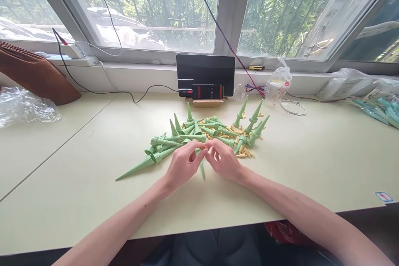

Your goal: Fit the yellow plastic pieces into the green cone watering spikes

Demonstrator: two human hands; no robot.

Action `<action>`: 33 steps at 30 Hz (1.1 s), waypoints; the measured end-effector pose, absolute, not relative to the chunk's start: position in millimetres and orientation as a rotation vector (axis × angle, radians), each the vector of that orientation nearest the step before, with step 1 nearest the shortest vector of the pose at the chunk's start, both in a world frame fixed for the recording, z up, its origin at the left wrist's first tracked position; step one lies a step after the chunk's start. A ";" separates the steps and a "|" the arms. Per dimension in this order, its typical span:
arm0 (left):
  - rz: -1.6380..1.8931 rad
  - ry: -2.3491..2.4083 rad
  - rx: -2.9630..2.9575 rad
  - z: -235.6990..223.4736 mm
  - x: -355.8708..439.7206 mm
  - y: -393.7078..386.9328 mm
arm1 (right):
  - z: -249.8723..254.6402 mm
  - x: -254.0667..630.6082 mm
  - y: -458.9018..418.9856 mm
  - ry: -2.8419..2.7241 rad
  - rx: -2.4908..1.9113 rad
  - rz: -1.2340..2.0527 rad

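My left hand point(185, 160) and my right hand point(222, 160) meet at the middle of the table, fingertips pinched together and touching. A green plastic spike point(202, 170) points down toward me between them, its upper end hidden by my left fingers, which appear to grip it. Something too small to make out is at my right fingertips. Just beyond my hands lies a pile of green hollow spikes with ribbed collars point(165, 145). Small beige pegs point(245, 152) are scattered among them. Several spikes point(254, 116) with beige pegs in their sides stand point up at the right.
A black tablet point(205, 68) and a phone point(207, 91) showing a timer stand behind the pile. A black cable point(134, 99) runs left. Clear bags point(279, 85) and a coiled white cable point(293, 108) lie right; a brown bag point(34, 75) and plastic wrap point(28, 106) lie left.
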State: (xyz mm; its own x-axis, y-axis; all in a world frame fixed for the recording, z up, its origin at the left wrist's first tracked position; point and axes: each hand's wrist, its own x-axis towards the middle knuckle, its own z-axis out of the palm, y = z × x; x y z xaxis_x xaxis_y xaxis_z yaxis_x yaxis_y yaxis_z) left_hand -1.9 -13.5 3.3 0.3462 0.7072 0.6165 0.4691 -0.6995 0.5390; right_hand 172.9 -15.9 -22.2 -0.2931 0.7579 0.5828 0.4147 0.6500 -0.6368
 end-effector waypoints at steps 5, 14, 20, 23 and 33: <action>1.264 1.043 2.348 2.6 -1.9 -13.4 | -21.3 172.6 -16.0 -1.904 -0.911 0.440; 1.248 1.193 2.294 1.0 -7.0 -7.2 | -17.3 171.9 -13.6 -1.741 -1.037 0.411; 1.054 1.322 2.331 -0.9 -7.6 -5.5 | -15.3 173.2 -12.6 -1.713 -1.082 0.425; 0.959 1.365 2.371 -1.2 -7.0 -4.7 | -15.8 173.6 -11.9 -1.724 -1.082 0.434; 0.876 1.414 2.346 -2.5 -6.8 -2.5 | -15.4 174.3 -10.8 -1.739 -1.060 0.447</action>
State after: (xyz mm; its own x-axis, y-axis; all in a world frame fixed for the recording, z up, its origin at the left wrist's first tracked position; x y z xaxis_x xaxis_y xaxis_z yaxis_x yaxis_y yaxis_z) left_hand -6.8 -2.5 -2.5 0.3425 0.8682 0.3590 0.7084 -0.4897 0.5083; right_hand 174.3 -10.8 -15.4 -0.1065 0.8193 0.5633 0.4458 0.5458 -0.7095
